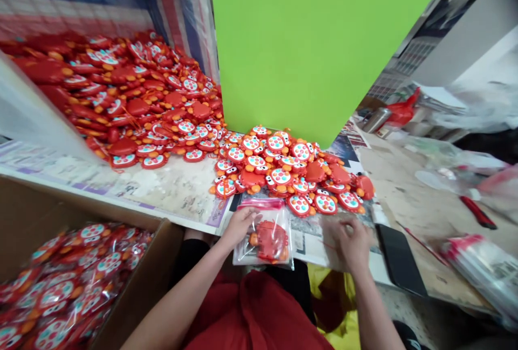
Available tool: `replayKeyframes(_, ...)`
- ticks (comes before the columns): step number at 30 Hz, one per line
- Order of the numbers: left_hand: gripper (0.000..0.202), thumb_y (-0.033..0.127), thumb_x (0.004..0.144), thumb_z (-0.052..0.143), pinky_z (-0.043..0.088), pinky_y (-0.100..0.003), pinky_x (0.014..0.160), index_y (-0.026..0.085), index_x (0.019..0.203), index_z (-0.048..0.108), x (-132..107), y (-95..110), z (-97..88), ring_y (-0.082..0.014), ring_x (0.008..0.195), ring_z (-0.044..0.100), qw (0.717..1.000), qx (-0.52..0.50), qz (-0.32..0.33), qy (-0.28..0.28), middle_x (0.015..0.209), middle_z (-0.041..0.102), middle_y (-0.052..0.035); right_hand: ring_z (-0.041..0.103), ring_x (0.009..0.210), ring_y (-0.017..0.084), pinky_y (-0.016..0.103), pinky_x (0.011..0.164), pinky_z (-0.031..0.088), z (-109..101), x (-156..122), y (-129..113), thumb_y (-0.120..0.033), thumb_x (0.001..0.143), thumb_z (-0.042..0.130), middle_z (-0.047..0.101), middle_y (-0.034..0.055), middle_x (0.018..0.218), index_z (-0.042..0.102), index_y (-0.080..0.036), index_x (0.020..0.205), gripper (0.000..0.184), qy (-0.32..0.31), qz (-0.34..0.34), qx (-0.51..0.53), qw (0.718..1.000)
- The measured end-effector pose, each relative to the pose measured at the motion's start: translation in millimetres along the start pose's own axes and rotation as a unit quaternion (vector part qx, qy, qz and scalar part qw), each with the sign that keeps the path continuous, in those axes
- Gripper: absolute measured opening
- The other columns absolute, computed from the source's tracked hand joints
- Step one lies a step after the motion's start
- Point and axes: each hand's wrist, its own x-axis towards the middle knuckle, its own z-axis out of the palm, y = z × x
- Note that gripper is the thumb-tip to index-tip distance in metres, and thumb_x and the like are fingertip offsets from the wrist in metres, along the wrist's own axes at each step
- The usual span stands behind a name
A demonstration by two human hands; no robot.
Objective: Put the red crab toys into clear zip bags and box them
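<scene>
my left hand [238, 227] pinches zip bag [279, 214] at its left edge, red toy [272, 239] inside bag, my right hand [355, 241] right of bag, half-curled, blurred, can't tell grip

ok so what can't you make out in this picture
All in the head view:
Right hand: motion blur hides whether its fingers hold anything.
Bagged toy: its underside is hidden by its own red body.
Cardboard box: cut off by the left and bottom edges.
Space behind the green panel: hidden by it.
</scene>
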Motion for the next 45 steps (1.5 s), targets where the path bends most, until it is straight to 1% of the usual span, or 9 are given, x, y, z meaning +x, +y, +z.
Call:
replayKeyframes(4, 0.042, 0.047, 0.075, 0.07, 0.048, -0.025, 0.062, 0.015, 0.101, 0.063, 0.0, 1.4, -10.6, -0.0182, 0.078, 0.065, 0.999, -0.039, -0.038, -0.007, 0.093, 0.07, -0.0076, 0.056, 0.093, 0.031, 0.044, 0.079, 0.04, -24.2, -8.8, 50.9, -0.026, 0.081, 0.048, 0.07, 0.012, 0.093, 0.074, -0.021, 0.079, 0.026, -0.026, -0.051, -0.085, 0.995)
replayKeyframes(10, 0.04, 0.049, 0.074, 0.074, 0.046, -0.026, 0.067, 0.013, 0.089, 0.066, -2.3, 10.5, -11.9, -0.0152, 0.073, 0.061, 0.997, -0.04, -0.049, -0.039, 0.082, 0.067, -0.0047, 0.06, 0.09, 0.027, 0.041, 0.08, 0.047, -27.3, 11.2, -15.8, -0.024, 0.083, 0.047, 0.067, 0.0126, 0.1, 0.073, -0.02, 0.1, 0.032, -0.075, -0.084, 0.063, 0.992)
replayKeyframes(17, 0.038, 0.048, 0.074, 0.076, 0.046, -0.028, 0.079, 0.014, 0.087, 0.068, -5.6, 5.9, -15.7, -0.0177, 0.085, 0.063, 0.997, -0.061, -0.029, -0.048, 0.089, 0.07, -0.0055, 0.06, 0.063, 0.02, 0.031, 0.058, 0.046, 35.9, 6.1, -109.8, -0.052, 0.08, 0.058, 0.071, 0.0061, 0.078, 0.07, -0.019, 0.097, 0.039, -0.428, 0.067, 0.348, 0.832)
replayKeyframes(21, 0.047, 0.05, 0.068, 0.08, 0.047, -0.028, 0.08, 0.015, 0.096, 0.07, -8.7, 6.0, -17.0, -0.0184, 0.09, 0.065, 0.994, -0.09, -0.053, -0.036, 0.098, 0.072, -0.007, 0.051, 0.051, 0.014, 0.026, 0.05, 0.038, 47.7, 6.1, -121.2, -0.05, 0.07, 0.067, 0.063, 0.0, 0.062, 0.066, -0.019, 0.086, 0.035, -0.455, 0.143, 0.419, 0.773)
replayKeyframes(26, 0.055, 0.045, 0.068, 0.08, 0.05, -0.027, 0.076, 0.016, 0.113, 0.068, -8.3, 9.2, -19.7, -0.0202, 0.094, 0.067, 0.986, -0.122, -0.1, -0.048, 0.105, 0.072, -0.0107, 0.047, 0.05, 0.012, 0.025, 0.052, 0.037, 37.6, 6.1, -112.9, -0.042, 0.066, 0.071, 0.06, -0.0021, 0.061, 0.069, -0.019, 0.094, 0.036, -0.419, 0.202, 0.464, 0.754)
replayKeyframes(31, 0.024, 0.034, 0.066, 0.075, 0.051, -0.024, 0.066, 0.014, 0.073, 0.066, -5.9, 11.1, -23.8, -0.0205, 0.086, 0.069, 0.988, -0.128, -0.077, -0.05, 0.09, 0.073, -0.0101, 0.046, 0.051, 0.011, 0.025, 0.052, 0.036, 35.3, -2.9, -109.9, -0.038, 0.066, 0.068, 0.058, -0.0011, 0.058, 0.068, -0.019, 0.07, 0.02, -0.375, 0.218, 0.456, 0.777)
replayKeyframes(35, 0.032, 0.042, 0.069, 0.073, 0.051, -0.023, 0.062, 0.015, 0.065, 0.058, -6.6, 10.5, -23.2, -0.023, 0.091, 0.068, 0.984, -0.152, -0.062, -0.065, 0.086, 0.071, -0.0104, 0.052, 0.057, 0.015, 0.027, 0.054, 0.041, 36.5, -7.1, -118.4, -0.047, 0.075, 0.062, 0.061, 0.0015, 0.065, 0.065, -0.02, 0.075, 0.028, -0.355, 0.192, 0.459, 0.791)
replayKeyframes(42, 0.059, 0.046, 0.06, 0.083, 0.049, -0.022, 0.055, 0.017, 0.104, 0.056, -11.4, 17.1, -12.5, -0.0141, 0.062, 0.065, 0.992, -0.12, -0.012, 0.042, 0.08, 0.072, -0.0029, 0.056, 0.063, 0.017, 0.03, 0.06, 0.048, 43.6, -10.9, -118.2, -0.045, 0.078, 0.061, 0.063, 0.0022, 0.08, 0.057, -0.022, 0.1, 0.032, -0.277, 0.118, 0.441, 0.846)
replayKeyframes(45, 0.066, 0.05, 0.063, 0.079, 0.056, -0.03, 0.066, 0.017, 0.115, 0.055, -38.4, 48.1, -34.3, -0.0206, 0.077, 0.07, 0.991, -0.085, 0.032, 0.095, 0.089, 0.074, -0.0061, 0.061, 0.079, 0.022, 0.039, 0.075, 0.051, 40.6, -1.2, -101.7, -0.043, 0.085, 0.051, 0.066, 0.0099, 0.097, 0.058, -0.019, 0.107, 0.034, -0.214, 0.057, 0.332, 0.917)
